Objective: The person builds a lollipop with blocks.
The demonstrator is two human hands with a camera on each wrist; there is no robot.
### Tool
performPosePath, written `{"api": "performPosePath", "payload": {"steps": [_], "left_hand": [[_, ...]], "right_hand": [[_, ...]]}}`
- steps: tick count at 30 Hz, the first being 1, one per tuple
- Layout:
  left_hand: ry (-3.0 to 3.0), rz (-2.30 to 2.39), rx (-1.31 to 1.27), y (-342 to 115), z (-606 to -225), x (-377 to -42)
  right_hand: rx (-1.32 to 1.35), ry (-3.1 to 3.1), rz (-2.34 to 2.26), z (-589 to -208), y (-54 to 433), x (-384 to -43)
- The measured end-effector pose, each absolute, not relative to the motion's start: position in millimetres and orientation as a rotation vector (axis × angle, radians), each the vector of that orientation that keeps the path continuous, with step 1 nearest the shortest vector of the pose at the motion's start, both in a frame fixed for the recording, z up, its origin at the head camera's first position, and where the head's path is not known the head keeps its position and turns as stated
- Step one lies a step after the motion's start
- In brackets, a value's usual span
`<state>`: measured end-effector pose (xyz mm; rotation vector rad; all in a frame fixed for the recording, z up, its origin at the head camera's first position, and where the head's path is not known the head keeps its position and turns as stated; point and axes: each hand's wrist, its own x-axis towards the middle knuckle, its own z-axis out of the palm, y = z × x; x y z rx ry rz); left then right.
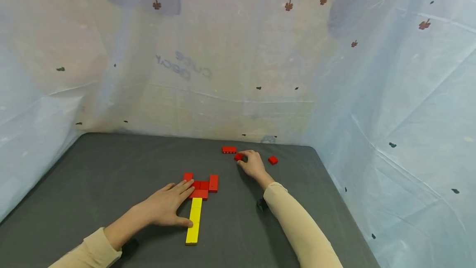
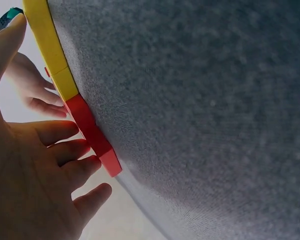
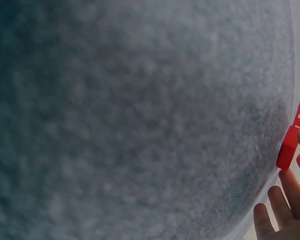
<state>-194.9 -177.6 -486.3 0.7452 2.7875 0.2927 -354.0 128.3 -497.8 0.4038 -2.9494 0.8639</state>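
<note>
A small, glossy red block (image 1: 238, 157) lay near the far edge of the dark grey table (image 1: 130, 160), between the thumb and forefinger of the right hand (image 1: 253, 165), which pinched it narrowly. Just beside it stood a longer red block with a row of small holes (image 1: 229, 150); on the other side, a small square red block (image 1: 273, 160) lay apart. Nearer the person, the left hand (image 1: 167, 205) was spread wide, its fingertips at a cluster of flat red blocks (image 1: 199, 194) and its thumb on a long, flat yellow strip (image 1: 195, 214) adjoining them. Behind hung a translucent, leaf-printed plastic sheet (image 1: 238, 61).
</note>
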Motion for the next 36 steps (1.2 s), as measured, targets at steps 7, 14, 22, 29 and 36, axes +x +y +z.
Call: {"api": "performPosePath", "payload": {"steps": [7, 14, 22, 29, 36], "left_hand": [[2.786, 0.281, 0.741, -178.7, -489.3, -196.0], [2.784, 0.292, 0.746, -178.5, -488.5, -195.7], [2.775, 0.299, 0.726, -178.2, -488.5, -195.2], [2.770, 0.303, 0.718, -178.2, -490.2, -195.7], [2.770, 0.298, 0.713, -178.0, -489.8, -196.0]], "right_hand": [[0.379, -2.982, 0.792, -499.2, 124.7, -358.3], [0.307, -2.997, 0.755, -504.0, 121.2, -362.1], [0.351, -2.969, 0.788, -504.3, 118.5, -357.6], [0.510, -2.881, 0.868, -496.9, 110.3, -345.8], [0.698, -2.838, 0.917, -485.7, 91.0, -330.0]]}}
